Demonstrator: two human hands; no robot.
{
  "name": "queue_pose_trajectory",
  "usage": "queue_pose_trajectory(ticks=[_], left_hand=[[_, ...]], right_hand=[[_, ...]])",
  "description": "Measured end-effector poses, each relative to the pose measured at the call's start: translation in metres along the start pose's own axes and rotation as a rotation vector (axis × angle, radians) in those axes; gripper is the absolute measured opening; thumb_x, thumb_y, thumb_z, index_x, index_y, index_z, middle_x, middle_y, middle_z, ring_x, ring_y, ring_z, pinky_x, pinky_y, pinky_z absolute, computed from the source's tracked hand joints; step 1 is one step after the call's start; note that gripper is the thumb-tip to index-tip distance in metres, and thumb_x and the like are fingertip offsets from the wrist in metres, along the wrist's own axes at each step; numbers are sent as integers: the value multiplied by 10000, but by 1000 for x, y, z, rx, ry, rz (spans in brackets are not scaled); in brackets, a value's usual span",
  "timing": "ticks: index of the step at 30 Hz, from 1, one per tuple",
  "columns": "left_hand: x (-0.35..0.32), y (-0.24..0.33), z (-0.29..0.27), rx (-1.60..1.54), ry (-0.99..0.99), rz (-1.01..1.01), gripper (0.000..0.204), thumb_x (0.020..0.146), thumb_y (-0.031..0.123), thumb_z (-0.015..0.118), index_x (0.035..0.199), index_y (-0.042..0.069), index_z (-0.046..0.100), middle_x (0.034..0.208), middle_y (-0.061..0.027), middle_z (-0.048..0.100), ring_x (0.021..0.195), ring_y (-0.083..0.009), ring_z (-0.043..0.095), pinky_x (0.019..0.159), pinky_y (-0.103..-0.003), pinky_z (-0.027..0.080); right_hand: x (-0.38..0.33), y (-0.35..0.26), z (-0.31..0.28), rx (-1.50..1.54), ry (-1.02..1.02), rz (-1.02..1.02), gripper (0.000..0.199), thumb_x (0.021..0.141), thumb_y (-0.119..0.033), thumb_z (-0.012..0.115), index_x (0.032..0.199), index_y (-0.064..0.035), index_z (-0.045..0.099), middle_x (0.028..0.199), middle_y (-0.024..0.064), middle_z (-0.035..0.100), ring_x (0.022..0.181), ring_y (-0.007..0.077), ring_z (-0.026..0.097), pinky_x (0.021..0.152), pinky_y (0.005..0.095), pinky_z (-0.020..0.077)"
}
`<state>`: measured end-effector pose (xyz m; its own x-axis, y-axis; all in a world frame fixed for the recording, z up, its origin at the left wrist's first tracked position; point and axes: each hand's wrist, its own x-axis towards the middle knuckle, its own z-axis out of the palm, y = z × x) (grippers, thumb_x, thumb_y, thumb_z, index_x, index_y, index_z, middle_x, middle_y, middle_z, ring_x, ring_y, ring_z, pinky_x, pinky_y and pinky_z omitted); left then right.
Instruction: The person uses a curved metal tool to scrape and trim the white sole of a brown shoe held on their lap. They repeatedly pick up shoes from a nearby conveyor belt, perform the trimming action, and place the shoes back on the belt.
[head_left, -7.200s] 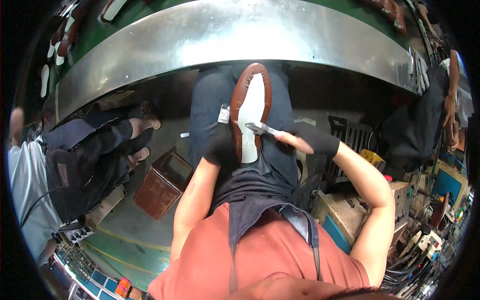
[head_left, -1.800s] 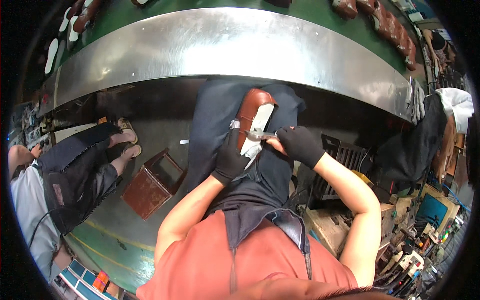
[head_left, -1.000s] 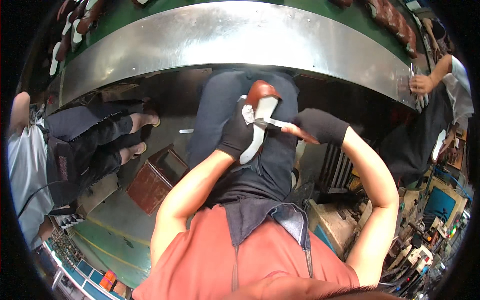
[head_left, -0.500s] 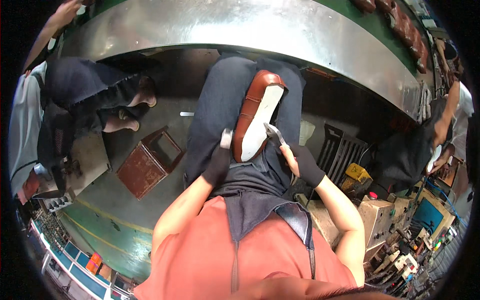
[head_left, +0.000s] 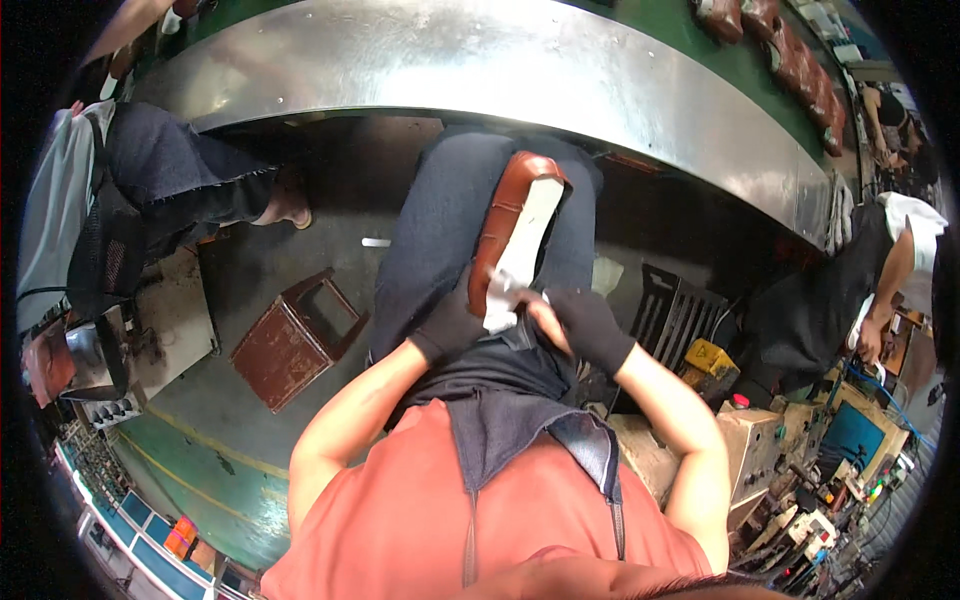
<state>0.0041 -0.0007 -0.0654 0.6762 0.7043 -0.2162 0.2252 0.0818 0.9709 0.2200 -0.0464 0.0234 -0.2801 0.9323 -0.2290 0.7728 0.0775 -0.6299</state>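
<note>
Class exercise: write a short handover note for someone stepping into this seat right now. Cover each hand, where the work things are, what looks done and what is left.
Left hand: black glove, gripping the near end of the brown shoe.
Right hand: black glove, fingers at the near edge of the shoe's white sole; any tool there is too hidden to tell.
Shoe: sole up on the lap, below the metal bench edge.
Done: cannot tell.
Left: the near end of the sole, judging by the hands.

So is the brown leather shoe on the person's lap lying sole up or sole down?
Sole up: the brown leather shoe shows its pale underside, rimmed by brown leather, facing the camera.
</note>
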Motion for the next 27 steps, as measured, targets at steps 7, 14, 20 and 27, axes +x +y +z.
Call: queue_pose_trajectory(ticks=[7, 14, 20, 27], left_hand=[[-18, 108, -107, 525, -227, -43, 723, 759, 191, 764, 1365, 42, 398, 1193, -171, 610, 1103, -312, 598, 974, -414, 447], [57, 135, -71, -72, 422, 15, 585, 756, 202, 770, 1243, 9, 510, 1269, -154, 545, 1194, -253, 513, 1042, -351, 380], [25, 35, -22, -192, 114, -190, 571, 927, 199, 602, 1377, -79, 389, 1381, -226, 476, 1321, -255, 420, 1080, -357, 335], [4, 21, 15, -141, 127, 19, 878, 812, 233, 733, 1449, -64, 207, 1466, -245, 322, 1379, -323, 315, 1112, -379, 276]], right_hand=[[-24, 12, -23, 214, -65, 107, 248, 932, -237, 563, 815, -19, 577, 711, 182, 552, 609, 369, 513, 577, 405, 423], [-46, -19, -41, 589, 15, 367, 344, 991, -240, 474, 776, 19, 546, 645, 42, 525, 627, 115, 484, 589, 298, 418], [-55, 4, -21, 651, -118, 491, 417, 982, -390, 472, 912, 5, 586, 689, 142, 555, 624, 209, 514, 611, 334, 431], [7, -42, -55, -256, -371, 306, 441, 935, -396, 487, 850, 4, 652, 799, 224, 655, 760, 377, 652, 638, 437, 515]])
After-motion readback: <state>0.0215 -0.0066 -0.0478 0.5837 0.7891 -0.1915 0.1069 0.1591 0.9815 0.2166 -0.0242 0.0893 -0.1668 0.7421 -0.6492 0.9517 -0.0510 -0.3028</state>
